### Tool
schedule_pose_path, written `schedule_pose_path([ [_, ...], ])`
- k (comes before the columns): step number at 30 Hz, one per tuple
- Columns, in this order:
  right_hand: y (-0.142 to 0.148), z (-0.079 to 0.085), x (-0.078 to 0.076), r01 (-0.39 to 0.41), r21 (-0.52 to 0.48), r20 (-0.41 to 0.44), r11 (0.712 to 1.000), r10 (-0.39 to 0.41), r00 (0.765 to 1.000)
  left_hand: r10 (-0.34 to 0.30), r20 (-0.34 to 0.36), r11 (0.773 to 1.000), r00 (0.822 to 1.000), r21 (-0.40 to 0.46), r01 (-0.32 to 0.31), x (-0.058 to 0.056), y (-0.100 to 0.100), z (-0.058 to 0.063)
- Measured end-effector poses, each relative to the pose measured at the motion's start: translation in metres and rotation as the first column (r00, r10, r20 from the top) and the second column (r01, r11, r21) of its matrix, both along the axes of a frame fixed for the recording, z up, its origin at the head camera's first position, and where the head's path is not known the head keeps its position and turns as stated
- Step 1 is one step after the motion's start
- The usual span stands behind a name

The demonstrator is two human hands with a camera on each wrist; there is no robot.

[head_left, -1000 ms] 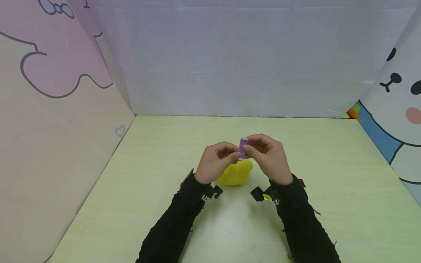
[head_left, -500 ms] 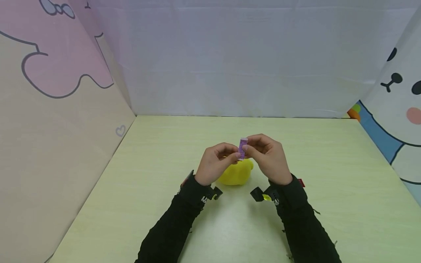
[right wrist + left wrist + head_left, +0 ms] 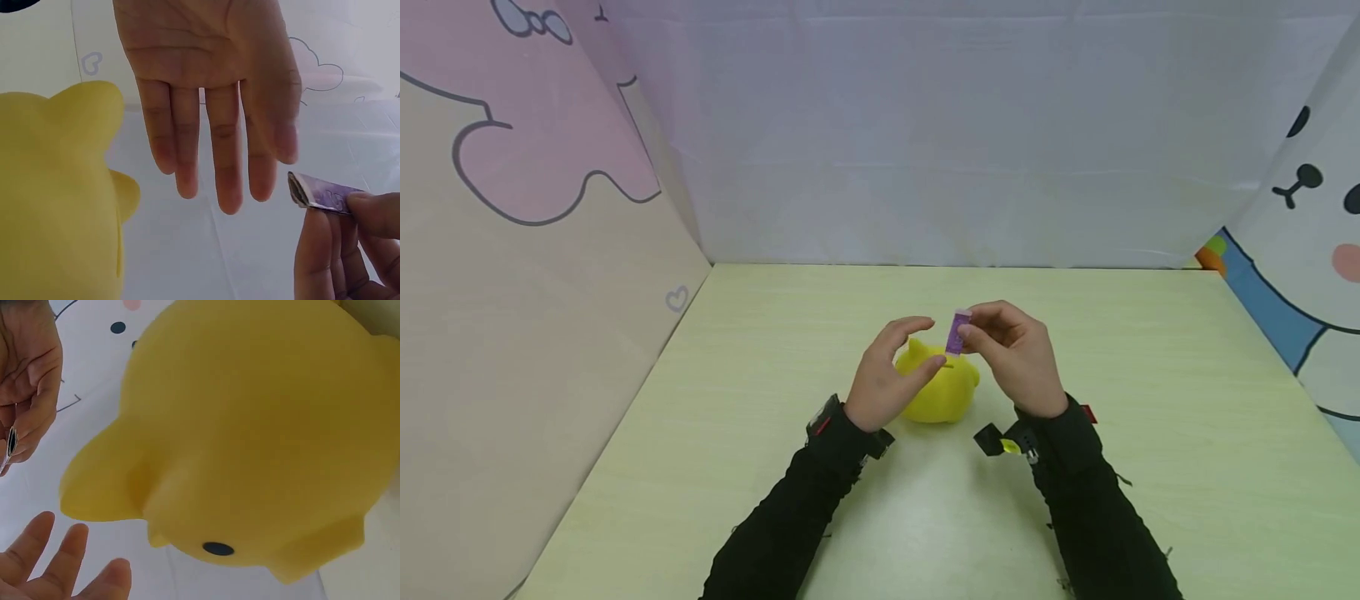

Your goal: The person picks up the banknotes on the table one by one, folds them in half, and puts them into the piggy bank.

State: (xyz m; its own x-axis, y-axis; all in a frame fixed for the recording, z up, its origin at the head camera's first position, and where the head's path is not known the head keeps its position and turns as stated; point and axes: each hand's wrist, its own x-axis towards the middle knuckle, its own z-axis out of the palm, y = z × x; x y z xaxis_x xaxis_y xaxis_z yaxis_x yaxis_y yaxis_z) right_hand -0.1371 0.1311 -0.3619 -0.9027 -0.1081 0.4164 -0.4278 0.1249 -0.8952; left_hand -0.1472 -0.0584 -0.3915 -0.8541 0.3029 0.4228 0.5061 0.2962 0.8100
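Observation:
A purple banknote [image 3: 956, 333], folded into a narrow strip, is pinched between the thumb and fingers of my right hand [image 3: 1021, 360]. In the right wrist view the folded banknote [image 3: 328, 195] shows its layered open end. My left hand [image 3: 882, 385] is apart from it, fingers spread and thumb pointing right, holding nothing. Below and between both hands stands a yellow piggy bank [image 3: 936, 398] with a pointed ear and a dark slit on top. The left wrist view shows the piggy bank [image 3: 250, 425] up close, with one black eye.
A pale wooden table [image 3: 715, 475] lies under everything. White sheeting [image 3: 925, 142] closes off the back, and printed cartoon panels stand at the left [image 3: 550, 333] and right [image 3: 1300, 275].
My left hand has let go of the banknote and spread its fingers, drawing away to the left. My right hand keeps hold of the banknote and has shifted slightly up and right.

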Motion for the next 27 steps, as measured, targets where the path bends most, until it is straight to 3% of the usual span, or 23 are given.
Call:
schedule_pose_path([
  [6, 0.001, -0.005, -0.004, 0.008, 0.009, -0.004, 1.000, -0.007, 1.000, 0.044, -0.005, 0.995, 0.999, -0.090, -0.045, -0.002, -0.001, -0.008],
  [15, 0.002, -0.012, -0.011, 0.007, 0.029, -0.006, 1.000, -0.007, 1.000, 0.060, 0.077, 0.979, 0.995, -0.201, -0.043, -0.007, -0.005, -0.019],
  [21, 0.001, -0.016, -0.014, 0.006, 0.041, -0.003, 0.999, -0.005, 1.000, 0.073, 0.113, 0.973, 0.991, -0.226, -0.046, -0.011, -0.008, -0.028],
  [27, 0.000, -0.020, -0.016, 0.014, 0.089, 0.032, 0.996, -0.017, 0.999, 0.064, 0.220, 0.975, 0.973, -0.222, -0.014, -0.013, -0.009, -0.037],
])
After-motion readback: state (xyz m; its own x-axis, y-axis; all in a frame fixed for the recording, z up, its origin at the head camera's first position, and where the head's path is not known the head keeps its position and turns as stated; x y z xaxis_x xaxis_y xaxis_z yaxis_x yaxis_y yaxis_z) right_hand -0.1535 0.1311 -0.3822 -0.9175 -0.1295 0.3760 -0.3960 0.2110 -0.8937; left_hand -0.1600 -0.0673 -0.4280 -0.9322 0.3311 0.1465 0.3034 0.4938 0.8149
